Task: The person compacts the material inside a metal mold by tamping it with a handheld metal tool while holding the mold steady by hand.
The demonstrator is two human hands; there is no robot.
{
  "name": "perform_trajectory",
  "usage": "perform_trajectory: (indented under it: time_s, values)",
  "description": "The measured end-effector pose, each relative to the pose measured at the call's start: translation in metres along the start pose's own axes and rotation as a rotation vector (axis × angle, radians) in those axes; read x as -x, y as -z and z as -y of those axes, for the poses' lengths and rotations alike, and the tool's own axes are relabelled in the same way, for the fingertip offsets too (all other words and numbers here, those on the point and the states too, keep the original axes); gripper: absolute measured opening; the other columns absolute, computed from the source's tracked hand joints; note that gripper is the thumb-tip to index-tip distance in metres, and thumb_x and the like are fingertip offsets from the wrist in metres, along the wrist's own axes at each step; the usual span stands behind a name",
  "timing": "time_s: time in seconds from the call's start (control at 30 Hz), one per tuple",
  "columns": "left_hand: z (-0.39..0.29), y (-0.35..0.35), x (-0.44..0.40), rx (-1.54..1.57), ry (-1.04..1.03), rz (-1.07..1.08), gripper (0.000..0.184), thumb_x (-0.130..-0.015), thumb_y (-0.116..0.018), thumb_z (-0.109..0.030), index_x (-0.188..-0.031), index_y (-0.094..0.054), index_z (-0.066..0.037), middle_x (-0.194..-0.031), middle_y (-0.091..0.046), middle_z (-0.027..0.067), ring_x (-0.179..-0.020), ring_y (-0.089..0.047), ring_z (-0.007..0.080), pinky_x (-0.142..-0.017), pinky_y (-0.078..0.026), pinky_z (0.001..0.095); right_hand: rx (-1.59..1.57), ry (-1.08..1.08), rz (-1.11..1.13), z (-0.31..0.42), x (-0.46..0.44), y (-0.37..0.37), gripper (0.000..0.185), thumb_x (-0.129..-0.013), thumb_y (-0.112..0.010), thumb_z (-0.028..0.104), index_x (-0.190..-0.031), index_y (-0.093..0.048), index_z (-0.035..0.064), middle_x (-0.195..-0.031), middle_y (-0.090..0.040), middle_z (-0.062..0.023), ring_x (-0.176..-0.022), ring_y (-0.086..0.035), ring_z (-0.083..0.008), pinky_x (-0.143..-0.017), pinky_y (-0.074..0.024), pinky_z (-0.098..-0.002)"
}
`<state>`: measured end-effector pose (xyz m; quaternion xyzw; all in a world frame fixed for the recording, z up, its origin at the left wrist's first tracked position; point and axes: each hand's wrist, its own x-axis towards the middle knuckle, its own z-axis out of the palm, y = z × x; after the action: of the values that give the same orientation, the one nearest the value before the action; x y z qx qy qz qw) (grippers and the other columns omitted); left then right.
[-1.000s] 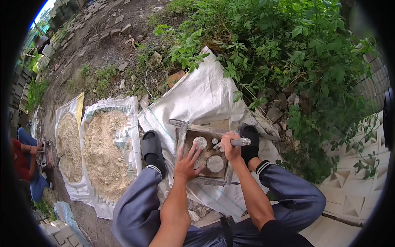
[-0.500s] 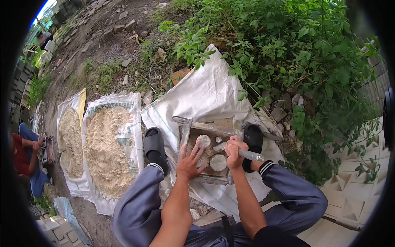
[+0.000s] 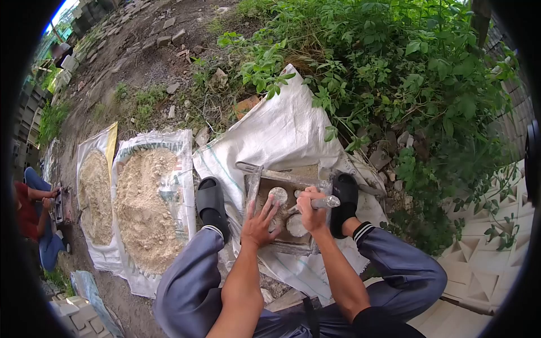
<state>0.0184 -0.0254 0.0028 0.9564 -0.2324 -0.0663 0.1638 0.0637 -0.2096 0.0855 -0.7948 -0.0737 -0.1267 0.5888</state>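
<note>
A rectangular frame mould [image 3: 253, 188] lies on a white sack [image 3: 276, 129] between my feet, with pale round discs inside it. My left hand [image 3: 259, 225] is spread flat over the mould's left part, fingers apart, beside the upper disc [image 3: 278, 195]. My right hand [image 3: 311, 209] is wrapped round a grey metal tool [image 3: 327, 201], whose rounded end sticks out to the right. The tool's other end is partly hidden by the hand, above the lower disc [image 3: 296, 225].
Two sacks bearing sandy powder [image 3: 146, 208] lie at the left. A seated person [image 3: 36, 214] works at the far left. Green plants [image 3: 383, 73] stand at the upper right, and patterned pale blocks [image 3: 479, 265] lie at the right.
The tool in my right hand has swung; its rounded end now sits higher and further left than half a second ago. My left hand has stayed spread in nearly the same place.
</note>
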Motion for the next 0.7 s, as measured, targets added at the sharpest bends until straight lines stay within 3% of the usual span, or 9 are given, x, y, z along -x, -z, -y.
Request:
perform_trajectory:
  time_s: [0.1, 0.13, 0.17, 0.27, 0.37, 0.43, 0.5, 0.57, 0.7]
  values:
    - [0.001, -0.005, 0.002, 0.013, -0.022, -0.068, 0.086, -0.081, -0.064, -0.047, -0.154, -0.027, -0.02, -0.162, -0.019, 0.0037, -0.113, -0.062, 0.0191, -0.12, -0.014, 0.0507, -0.012, 0.151, -0.123, 0.011, 0.013, -0.007, 0.022, -0.077, -0.052, 0.007, -0.057, -0.049, -0.0019, -0.051, -0.046, -0.006, -0.055, -0.036, -0.018, -0.057, -0.0339, -0.0333]
    - [0.0, -0.005, 0.002, 0.005, -0.01, -0.05, 0.085, -0.081, -0.063, -0.046, -0.154, -0.027, -0.02, -0.162, -0.019, 0.0038, -0.113, -0.061, 0.0191, -0.12, -0.014, 0.0505, 0.079, 0.192, -0.03, -0.014, 0.023, -0.012, 0.02, -0.077, -0.055, 0.007, -0.059, -0.049, 0.0015, -0.058, -0.051, -0.0107, -0.056, -0.038, -0.0292, -0.057, -0.0329, -0.0386]
    - [-0.001, -0.003, 0.0, -0.006, -0.005, -0.037, 0.084, -0.082, -0.063, -0.046, -0.154, -0.028, -0.02, -0.162, -0.02, 0.0038, -0.114, -0.061, 0.0191, -0.12, -0.014, 0.0504, -0.085, 0.006, -0.033, -0.029, 0.03, -0.026, 0.021, -0.077, -0.055, 0.009, -0.058, -0.048, 0.003, -0.057, -0.048, -0.0109, -0.056, -0.036, -0.0298, -0.056, -0.0328, -0.039]
    - [0.0, -0.002, 0.001, 0.021, -0.017, -0.055, 0.083, -0.082, -0.062, -0.045, -0.153, -0.028, -0.02, -0.162, -0.021, 0.0046, -0.113, -0.061, 0.0199, -0.12, -0.014, 0.0504, 0.168, 0.135, 0.143, -0.007, 0.008, -0.013, 0.021, -0.077, -0.056, 0.011, -0.059, -0.049, 0.0024, -0.056, -0.046, -0.0114, -0.056, -0.037, -0.0295, -0.057, -0.0345, -0.0393]
    - [0.0, 0.001, 0.0, 0.032, -0.017, -0.027, 0.079, -0.084, -0.06, -0.043, -0.153, -0.029, -0.02, -0.161, -0.021, 0.0051, -0.112, -0.062, 0.0207, -0.12, -0.014, 0.0509, 0.099, 0.028, 0.03, 0.005, 0.011, -0.012, 0.022, -0.078, -0.055, 0.012, -0.06, -0.049, 0.0008, -0.056, -0.047, -0.0116, -0.057, -0.039, -0.0287, -0.056, -0.0349, -0.0392]
    - [0.003, -0.005, 0.003, 0.005, -0.031, -0.069, 0.076, -0.086, -0.059, -0.04, -0.153, -0.029, -0.019, -0.161, -0.022, 0.0052, -0.11, -0.063, 0.0207, -0.12, -0.015, 0.051, -0.11, -0.082, -0.159, -0.008, 0.029, -0.019, 0.023, -0.078, -0.055, 0.011, -0.059, -0.048, -0.0007, -0.056, -0.048, -0.0117, -0.058, -0.039, -0.028, -0.056, -0.0347, -0.0391]
    - [0.002, -0.008, -0.003, -0.016, -0.059, -0.134, 0.073, -0.088, -0.057, -0.037, -0.153, -0.03, -0.019, -0.161, -0.022, 0.0053, -0.108, -0.063, 0.0207, -0.119, -0.016, 0.0511, 0.032, 0.057, 0.045, -0.023, 0.024, -0.019, 0.023, -0.077, -0.054, 0.009, -0.058, -0.046, -0.0004, -0.057, -0.049, -0.0113, -0.06, -0.038, -0.0279, -0.057, -0.0348, -0.0397]
    - [0.004, -0.013, 0.0, -0.003, -0.054, -0.133, 0.066, -0.09, -0.053, -0.027, -0.152, -0.031, -0.018, -0.161, -0.024, 0.0058, -0.106, -0.064, 0.02, -0.119, -0.017, 0.0509, 0.034, -0.03, 0.134, -0.025, 0.009, -0.013, 0.024, -0.078, -0.053, 0.009, -0.057, -0.045, 0.0001, -0.056, -0.048, -0.0109, -0.06, -0.039, -0.0273, -0.059, -0.035, -0.0401]
    - [0.005, -0.008, 0.001, -0.008, -0.051, -0.102, 0.066, -0.087, -0.051, -0.019, -0.151, -0.033, -0.017, -0.16, -0.025, 0.0052, -0.106, -0.064, 0.0195, -0.119, -0.017, 0.051, -0.064, -0.062, -0.063, 0.017, 0.01, 0.003, 0.02, -0.075, -0.054, 0.007, -0.056, -0.048, 0.0008, -0.056, -0.05, -0.0106, -0.058, -0.038, -0.0279, -0.06, -0.0364, -0.0406]
